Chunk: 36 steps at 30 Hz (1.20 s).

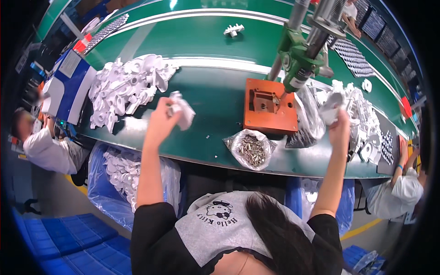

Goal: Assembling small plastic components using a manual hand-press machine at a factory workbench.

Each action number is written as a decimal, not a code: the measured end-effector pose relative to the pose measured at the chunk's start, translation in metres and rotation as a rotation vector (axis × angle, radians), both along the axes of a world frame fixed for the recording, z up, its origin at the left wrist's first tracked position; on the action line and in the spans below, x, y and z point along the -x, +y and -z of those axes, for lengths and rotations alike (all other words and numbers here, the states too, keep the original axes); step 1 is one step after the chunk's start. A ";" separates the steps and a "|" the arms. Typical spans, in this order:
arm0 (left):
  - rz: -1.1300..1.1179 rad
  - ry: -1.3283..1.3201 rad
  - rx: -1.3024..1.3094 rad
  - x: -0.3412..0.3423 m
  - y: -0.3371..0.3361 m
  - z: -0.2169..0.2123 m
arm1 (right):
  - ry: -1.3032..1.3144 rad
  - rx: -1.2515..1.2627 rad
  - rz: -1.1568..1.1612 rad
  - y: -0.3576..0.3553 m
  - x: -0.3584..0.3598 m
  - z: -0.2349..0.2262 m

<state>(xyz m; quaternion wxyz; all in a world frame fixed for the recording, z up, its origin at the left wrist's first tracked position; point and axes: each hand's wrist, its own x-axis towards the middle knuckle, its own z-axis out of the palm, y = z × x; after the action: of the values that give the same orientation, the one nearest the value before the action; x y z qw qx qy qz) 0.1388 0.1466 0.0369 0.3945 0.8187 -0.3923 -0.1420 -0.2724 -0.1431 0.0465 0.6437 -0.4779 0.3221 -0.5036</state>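
Note:
My left hand (165,114) is closed on a white plastic part (184,114), held over the green bench just right of a big heap of similar white parts (130,82). On the other side, my right hand (338,128) grips another white plastic part (333,107) with a rounded end, beside a second heap of white parts (364,117). Between the hands stands a press (300,59) with a green head. Its orange base (270,120) carries a metal fixture (266,103), in which no white part shows. The fingertips of both hands are partly hidden by what they hold.
A bag of small metal pins (251,150) sits at the bench's front edge. Beside the press lies a clear bag of dark small pieces (302,137). One white part (234,30) rests on the far belt. A blue machine (68,87) stands left; co-workers sit at both sides.

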 end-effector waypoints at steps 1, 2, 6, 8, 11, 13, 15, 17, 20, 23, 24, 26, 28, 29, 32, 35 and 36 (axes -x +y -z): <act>0.144 0.233 0.266 0.022 -0.009 0.003 | 0.039 0.051 -0.060 0.026 -0.012 0.007; 0.249 0.203 0.325 0.041 -0.019 0.006 | 0.335 0.099 -0.241 0.027 -0.004 0.030; 0.600 0.275 0.389 0.120 -0.039 -0.018 | 0.326 0.099 -0.509 0.129 -0.077 -0.009; 0.686 0.299 0.425 0.135 -0.044 -0.019 | 0.233 0.138 -0.598 0.142 -0.087 -0.007; 0.753 0.367 0.396 0.144 -0.050 -0.015 | 0.123 0.060 -0.554 0.148 -0.088 0.006; 0.766 0.237 0.404 0.146 -0.049 -0.017 | 0.141 0.025 -0.566 0.152 -0.085 0.002; 0.769 0.380 0.400 0.148 -0.048 -0.006 | 0.155 -0.010 -0.580 0.154 -0.082 0.003; 0.771 0.521 0.393 0.151 -0.048 -0.001 | 0.152 0.065 -0.631 0.154 -0.080 0.010; 0.778 0.793 0.519 0.164 -0.052 0.003 | 0.079 -0.018 -0.647 0.156 -0.082 0.011; 0.671 0.860 0.568 0.174 -0.057 0.011 | 0.199 0.059 -0.600 0.154 -0.086 0.011; 0.607 1.068 0.640 0.178 -0.057 0.007 | 0.164 0.177 -0.442 0.152 -0.090 0.016; 0.504 1.142 0.730 0.190 -0.059 0.009 | 0.063 0.313 -0.305 0.147 -0.101 0.014; 0.461 1.071 0.666 0.195 -0.063 0.008 | 0.139 0.441 -0.255 0.142 -0.100 0.023; 0.410 0.992 0.609 0.197 -0.064 0.008 | 0.213 0.570 -0.216 0.141 -0.098 0.027; 0.430 0.739 0.602 0.183 -0.073 0.013 | 0.271 0.524 -0.282 0.131 -0.088 0.006; 0.426 0.230 0.377 0.162 -0.079 -0.010 | 0.615 0.515 0.149 0.080 -0.064 0.013; 0.509 -0.163 0.394 0.156 -0.089 -0.018 | 0.724 0.729 0.287 0.040 -0.048 0.030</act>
<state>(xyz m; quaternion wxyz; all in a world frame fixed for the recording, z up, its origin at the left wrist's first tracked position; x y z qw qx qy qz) -0.0168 0.0581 0.0545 0.4641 0.6111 -0.6346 -0.0915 -0.2240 -0.1026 0.0164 0.2080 -0.7648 0.3899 -0.4687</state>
